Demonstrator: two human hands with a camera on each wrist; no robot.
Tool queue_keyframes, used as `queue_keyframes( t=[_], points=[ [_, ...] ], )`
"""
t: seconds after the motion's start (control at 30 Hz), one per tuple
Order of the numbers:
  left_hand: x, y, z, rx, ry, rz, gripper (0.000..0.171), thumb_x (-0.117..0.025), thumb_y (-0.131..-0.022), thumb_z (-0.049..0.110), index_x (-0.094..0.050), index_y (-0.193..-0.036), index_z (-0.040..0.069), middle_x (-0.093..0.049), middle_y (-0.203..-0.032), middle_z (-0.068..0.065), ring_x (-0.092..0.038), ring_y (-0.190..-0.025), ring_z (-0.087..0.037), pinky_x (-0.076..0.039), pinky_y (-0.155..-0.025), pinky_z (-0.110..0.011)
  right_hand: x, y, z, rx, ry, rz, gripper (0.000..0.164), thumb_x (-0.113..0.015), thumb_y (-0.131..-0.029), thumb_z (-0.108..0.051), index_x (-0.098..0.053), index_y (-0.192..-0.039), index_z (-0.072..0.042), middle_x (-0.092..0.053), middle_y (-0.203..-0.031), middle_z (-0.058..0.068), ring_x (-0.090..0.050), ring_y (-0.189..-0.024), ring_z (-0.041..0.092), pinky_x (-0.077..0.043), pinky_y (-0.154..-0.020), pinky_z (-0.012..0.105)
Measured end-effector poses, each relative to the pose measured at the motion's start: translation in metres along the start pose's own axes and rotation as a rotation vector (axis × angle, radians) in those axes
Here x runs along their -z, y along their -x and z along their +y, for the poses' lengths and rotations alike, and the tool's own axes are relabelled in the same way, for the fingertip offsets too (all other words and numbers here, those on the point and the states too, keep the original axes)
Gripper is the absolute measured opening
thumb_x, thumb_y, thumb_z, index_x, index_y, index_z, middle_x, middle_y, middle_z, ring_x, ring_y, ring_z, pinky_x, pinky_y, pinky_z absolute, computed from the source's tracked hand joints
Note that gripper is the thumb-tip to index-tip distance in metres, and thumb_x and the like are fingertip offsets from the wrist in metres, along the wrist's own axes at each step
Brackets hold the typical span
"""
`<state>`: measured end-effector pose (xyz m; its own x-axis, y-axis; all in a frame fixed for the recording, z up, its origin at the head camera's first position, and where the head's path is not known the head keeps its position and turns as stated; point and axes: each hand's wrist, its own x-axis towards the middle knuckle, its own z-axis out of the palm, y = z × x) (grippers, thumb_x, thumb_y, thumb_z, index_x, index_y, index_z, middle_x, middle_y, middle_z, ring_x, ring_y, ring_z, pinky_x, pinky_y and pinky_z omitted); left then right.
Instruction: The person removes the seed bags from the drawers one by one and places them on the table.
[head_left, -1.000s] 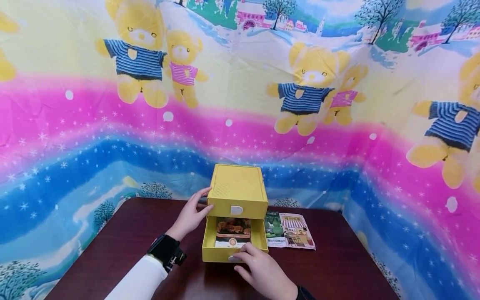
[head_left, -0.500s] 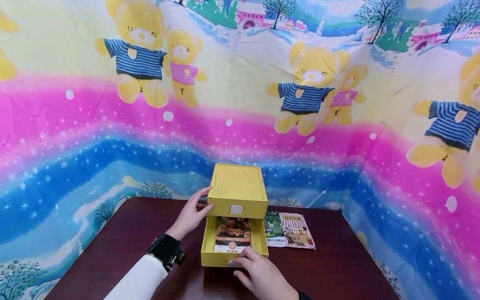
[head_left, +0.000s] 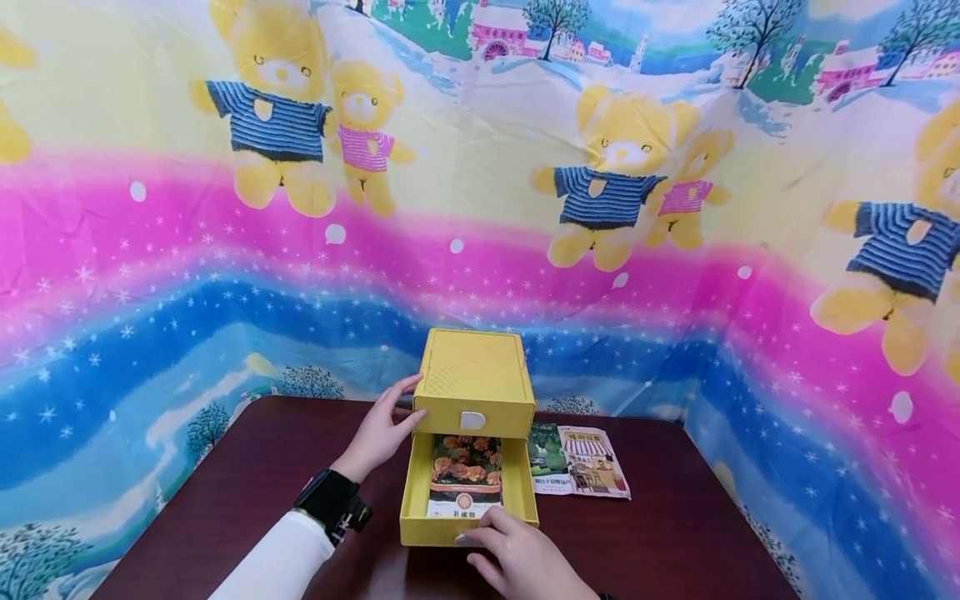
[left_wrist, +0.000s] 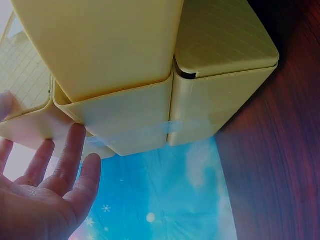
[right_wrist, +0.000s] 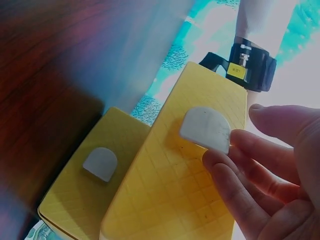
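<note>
A yellow two-drawer box (head_left: 476,362) stands on the table. Its lower drawer (head_left: 429,533) is pulled out, while the upper drawer (head_left: 442,420) sits in place. Inside the lower one lies a seed packet (head_left: 467,471) printed with orange flowers. My right hand (head_left: 521,554) hooks its curled fingertips on the white handle (right_wrist: 206,127) of the lower drawer, its thumb held apart. My left hand (head_left: 381,435) steadies the box's left side with extended fingers, thumb near the front corner; the left wrist view shows those fingers (left_wrist: 75,150) spread along the yellow wall.
Right of the box, two more packets lie flat: a green one (head_left: 549,458) and one with a striped awning picture (head_left: 596,462). The dark wooden table (head_left: 300,433) reaches back to a printed bear curtain (head_left: 480,275).
The lower drawer has slid farther out toward me with my right hand at its handle, showing more of the flower packet. My left hand has stayed at the box's side.
</note>
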<state>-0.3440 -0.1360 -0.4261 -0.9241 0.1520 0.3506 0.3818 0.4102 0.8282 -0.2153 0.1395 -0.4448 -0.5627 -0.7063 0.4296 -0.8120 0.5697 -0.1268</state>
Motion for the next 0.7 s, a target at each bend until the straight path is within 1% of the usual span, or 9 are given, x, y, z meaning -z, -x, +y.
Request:
queue_keyframes(
  t=[0.2, 0.27, 0.5, 0.6, 0.7],
  points=[
    [-0.0003, -0.0004, -0.0007, 0.001, 0.003, -0.002, 0.061, -0.063, -0.103, 0.019, -0.037, -0.157, 0.03, -0.044, -0.151, -0.013, -0.06, -0.118, -0.034, -0.058, -0.087, -0.039, -0.0016, 0.0027, -0.0001, 0.016, -0.02, -0.006, 0.016, -0.072, -0.096, -0.023, -0.076, -0.111, -0.017, -0.056, -0.1, -0.012, -0.047, -0.075, -0.009, -0.036, -0.064, 0.002],
    [-0.0002, -0.0004, -0.0007, 0.0, 0.005, -0.001, 0.061, -0.063, -0.103, 0.019, -0.037, -0.157, 0.029, -0.044, -0.151, -0.013, -0.06, -0.118, -0.034, -0.058, -0.087, -0.039, -0.001, 0.0032, -0.0006, 0.012, -0.024, -0.014, 0.016, -0.071, -0.098, -0.024, -0.076, -0.111, -0.017, -0.056, -0.1, -0.012, -0.048, -0.076, -0.009, -0.036, -0.064, 0.002],
    [-0.0004, -0.0004, -0.0006, -0.002, 0.007, 0.004, 0.061, -0.063, -0.103, 0.018, -0.037, -0.157, 0.029, -0.044, -0.151, -0.013, -0.06, -0.117, -0.034, -0.059, -0.087, -0.038, -0.0006, 0.0038, -0.0018, 0.031, -0.003, 0.0, 0.016, -0.069, -0.099, -0.027, -0.076, -0.109, -0.017, -0.056, -0.098, -0.012, -0.048, -0.075, -0.009, -0.035, -0.065, 0.002],
    [-0.0005, -0.0004, -0.0006, -0.002, 0.01, 0.003, 0.061, -0.063, -0.103, 0.019, -0.037, -0.157, 0.029, -0.044, -0.151, -0.012, -0.061, -0.117, -0.034, -0.059, -0.087, -0.038, 0.0, 0.003, -0.0019, 0.026, 0.005, -0.014, 0.016, -0.069, -0.099, -0.027, -0.076, -0.109, -0.017, -0.056, -0.098, -0.012, -0.048, -0.075, -0.009, -0.035, -0.064, 0.002],
    [-0.0006, -0.0002, -0.0011, 0.0, 0.012, 0.002, 0.061, -0.063, -0.103, 0.019, -0.037, -0.157, 0.03, -0.044, -0.151, -0.012, -0.06, -0.117, -0.033, -0.059, -0.086, -0.037, 0.0035, 0.0013, -0.0024, 0.004, -0.006, -0.062, 0.017, -0.07, -0.098, -0.028, -0.076, -0.111, -0.018, -0.056, -0.098, -0.013, -0.047, -0.073, -0.01, -0.036, -0.063, 0.003]
  ],
)
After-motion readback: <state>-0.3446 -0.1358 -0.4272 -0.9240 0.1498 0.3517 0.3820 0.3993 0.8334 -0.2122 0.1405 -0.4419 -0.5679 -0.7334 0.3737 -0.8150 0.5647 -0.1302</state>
